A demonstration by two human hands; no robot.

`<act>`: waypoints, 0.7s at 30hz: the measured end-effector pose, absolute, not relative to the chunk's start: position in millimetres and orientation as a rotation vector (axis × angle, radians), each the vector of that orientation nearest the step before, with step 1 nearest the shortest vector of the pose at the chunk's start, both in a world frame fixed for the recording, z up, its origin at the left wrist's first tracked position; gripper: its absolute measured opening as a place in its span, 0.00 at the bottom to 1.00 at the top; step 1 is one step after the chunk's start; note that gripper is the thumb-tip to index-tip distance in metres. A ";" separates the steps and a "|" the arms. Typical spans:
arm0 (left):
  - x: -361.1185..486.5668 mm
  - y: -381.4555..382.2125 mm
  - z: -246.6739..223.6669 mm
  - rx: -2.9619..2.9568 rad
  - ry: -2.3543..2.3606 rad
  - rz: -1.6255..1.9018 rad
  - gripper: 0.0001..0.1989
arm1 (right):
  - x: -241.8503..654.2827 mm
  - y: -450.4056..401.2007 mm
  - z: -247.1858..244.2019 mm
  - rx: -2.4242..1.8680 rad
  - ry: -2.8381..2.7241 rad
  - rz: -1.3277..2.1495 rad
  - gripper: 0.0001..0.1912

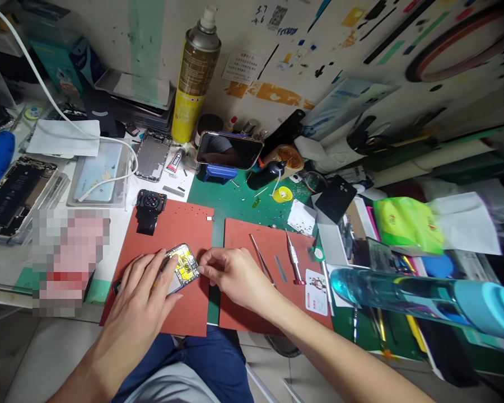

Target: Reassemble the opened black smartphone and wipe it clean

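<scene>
Our left hand [145,285] lay palm down, fingers apart across an opened, yellow-patched rectangular phone [187,270], our right hand [224,268] bent inward, fingertips together at its edge

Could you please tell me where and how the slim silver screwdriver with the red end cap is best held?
I would pinch the silver screwdriver around its thick handle, with the bare right hand coming from above: it lies flat on the reddish-brown rectangular mat, narrow tip pointing away and red end cap toward the person.
</scene>
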State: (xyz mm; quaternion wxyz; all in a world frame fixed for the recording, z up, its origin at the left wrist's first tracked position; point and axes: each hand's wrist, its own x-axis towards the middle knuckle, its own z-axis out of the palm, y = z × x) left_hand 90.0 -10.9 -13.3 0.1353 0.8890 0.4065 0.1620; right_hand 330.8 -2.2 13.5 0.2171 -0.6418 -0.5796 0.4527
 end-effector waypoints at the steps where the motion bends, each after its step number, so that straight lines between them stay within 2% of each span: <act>1: 89.9 -10.7 -12.5 2.579 1.178 0.467 0.32 | 330.2 -2.8 14.7 -1.776 -1.612 1.242 0.10; 6: 90.3 -5.2 -7.3 2.599 1.157 0.442 0.30 | 330.5 -8.3 14.0 -1.772 -1.581 1.255 0.10; 9: 91.3 0.5 -4.4 2.609 1.118 0.455 0.32 | 330.1 -15.9 10.7 -1.781 -1.350 1.374 0.11; 16: 102.3 -5.8 6.5 2.597 1.123 0.648 0.33 | 304.9 -52.5 9.3 -1.463 -0.598 1.488 0.27; 21: 102.2 -31.8 25.7 2.678 1.106 0.768 0.32 | 290.8 -76.6 15.3 -1.318 -0.406 1.423 0.24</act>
